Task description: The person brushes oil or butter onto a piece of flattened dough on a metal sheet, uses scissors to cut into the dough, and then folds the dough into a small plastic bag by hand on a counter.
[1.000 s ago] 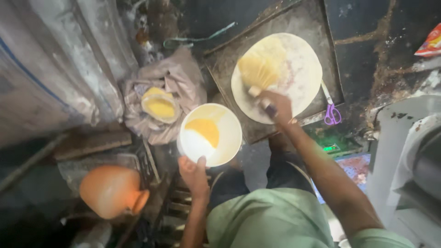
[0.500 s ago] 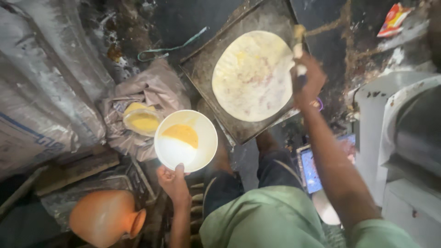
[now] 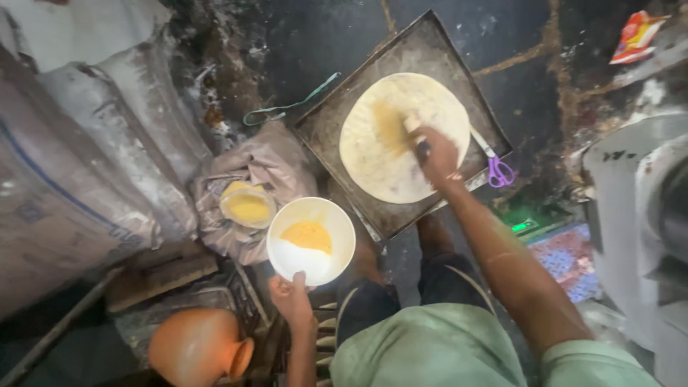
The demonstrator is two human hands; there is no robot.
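My left hand (image 3: 290,297) grips the near rim of a white bowl (image 3: 311,241) that holds yellow liquid pooled to one side. My right hand (image 3: 437,154) is closed around a brush with a dark handle (image 3: 423,148), its pale head (image 3: 411,123) pressed on a round flat dough sheet (image 3: 401,136). A yellow smear runs across the sheet just left of the brush. The sheet lies on a dark square metal tray (image 3: 337,143) on the floor.
Purple-handled scissors (image 3: 496,168) lie on the tray's right edge. A small tub of yellow stuff (image 3: 247,206) sits in a crumpled bag (image 3: 272,161) left of the bowl. An orange clay pot (image 3: 193,349) stands lower left, big sacks (image 3: 79,143) at left, a grey machine (image 3: 641,215) at right.
My right hand came back from the tray's far right edge to the middle of the dough sheet, leaving a yellow streak. The bowl stays in my left hand.
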